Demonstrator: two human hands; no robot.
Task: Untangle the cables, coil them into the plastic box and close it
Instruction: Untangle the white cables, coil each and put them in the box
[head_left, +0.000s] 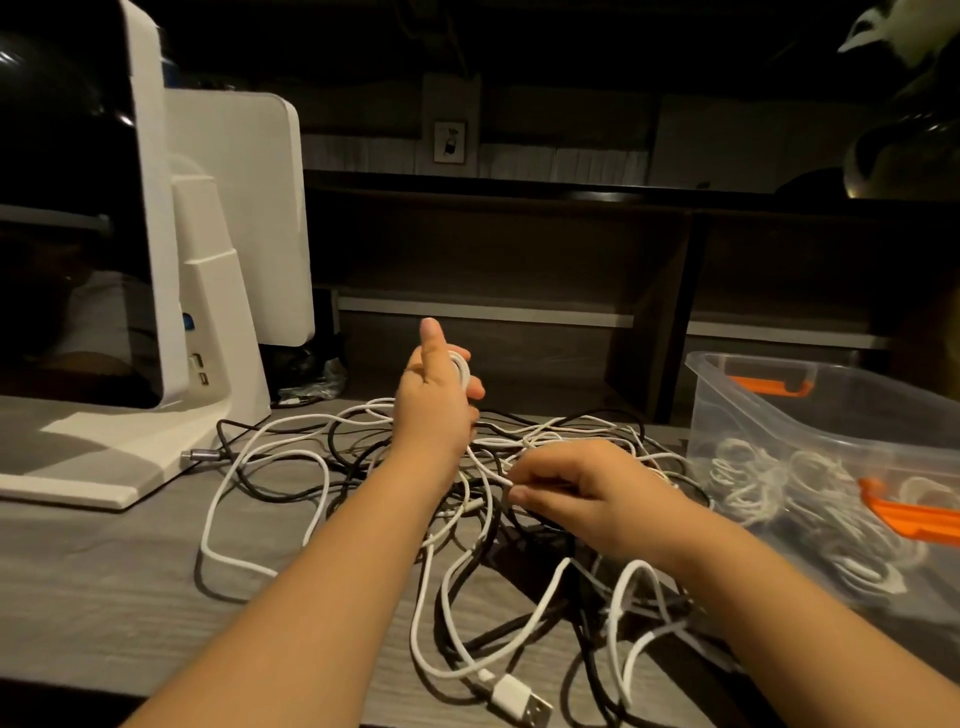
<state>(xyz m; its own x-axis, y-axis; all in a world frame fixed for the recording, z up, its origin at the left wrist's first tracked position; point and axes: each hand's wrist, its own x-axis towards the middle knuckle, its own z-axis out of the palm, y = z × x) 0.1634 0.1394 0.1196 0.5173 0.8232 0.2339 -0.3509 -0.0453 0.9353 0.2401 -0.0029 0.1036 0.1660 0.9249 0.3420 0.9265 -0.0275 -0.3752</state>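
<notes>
Dim desk (104, 597): left hand (434, 400) grips coil (460, 364), right hand (582, 488) pinches white cable (488, 467), partly hidden.

You are seated at a desk in a dim home office or study corner. The grey wood-grain desktop (104, 587) fills the lower frame. At the left stands a white all-in-one computer on a slanted white stand (218, 291), with ports on the stand's side. Behind the desk, across the middle of the frame, run dark wooden shelves with open cubbies (519, 249), and a small framed picture (450, 141) hangs on the wall at upper centre.
</notes>
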